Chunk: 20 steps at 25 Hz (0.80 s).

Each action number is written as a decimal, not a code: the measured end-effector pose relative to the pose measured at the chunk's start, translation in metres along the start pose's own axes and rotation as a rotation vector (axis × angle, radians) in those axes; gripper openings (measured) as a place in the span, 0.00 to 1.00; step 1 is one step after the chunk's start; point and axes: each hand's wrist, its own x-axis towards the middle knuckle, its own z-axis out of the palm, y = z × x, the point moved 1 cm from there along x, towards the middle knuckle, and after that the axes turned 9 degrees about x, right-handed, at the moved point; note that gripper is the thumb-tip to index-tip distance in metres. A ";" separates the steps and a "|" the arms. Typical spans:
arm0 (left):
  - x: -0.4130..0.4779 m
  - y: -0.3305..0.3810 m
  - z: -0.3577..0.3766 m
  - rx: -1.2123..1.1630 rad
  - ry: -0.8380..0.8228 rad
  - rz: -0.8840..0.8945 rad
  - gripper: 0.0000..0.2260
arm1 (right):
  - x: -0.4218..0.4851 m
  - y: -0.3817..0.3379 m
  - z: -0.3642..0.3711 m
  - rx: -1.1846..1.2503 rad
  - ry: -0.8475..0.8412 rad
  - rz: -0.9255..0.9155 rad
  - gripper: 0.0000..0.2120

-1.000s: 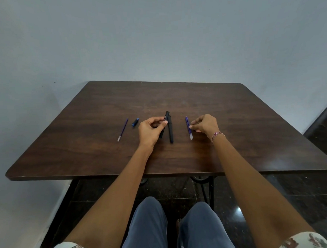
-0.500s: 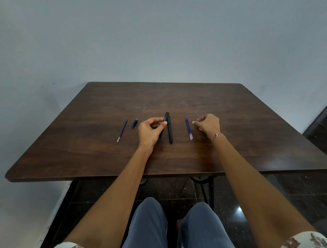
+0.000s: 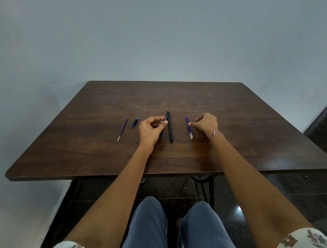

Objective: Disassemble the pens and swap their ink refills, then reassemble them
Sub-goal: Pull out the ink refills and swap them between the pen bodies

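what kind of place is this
Likely a plain indoor room, home or office unclear: a dark wooden table on metal legs stands before a bare pale wall, over a glossy dark floor. The seated person's left hand grips a black pen.

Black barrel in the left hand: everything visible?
The barrel is a slim black tube, plastic by its look, with a pale streak along its far part. The left hand pinches it mid-length, hiding the middle. It slants, far end rightward, beside the second black piece lying on the table; contact unclear.
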 end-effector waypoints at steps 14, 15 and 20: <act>0.001 0.001 0.001 0.020 -0.007 -0.015 0.10 | 0.004 0.003 0.001 -0.003 0.033 -0.038 0.18; 0.000 0.001 0.001 0.023 -0.007 -0.012 0.10 | 0.003 0.003 0.002 -0.016 0.026 -0.036 0.19; 0.000 0.002 0.000 0.037 -0.012 -0.007 0.10 | 0.003 0.004 0.004 -0.044 0.018 -0.019 0.18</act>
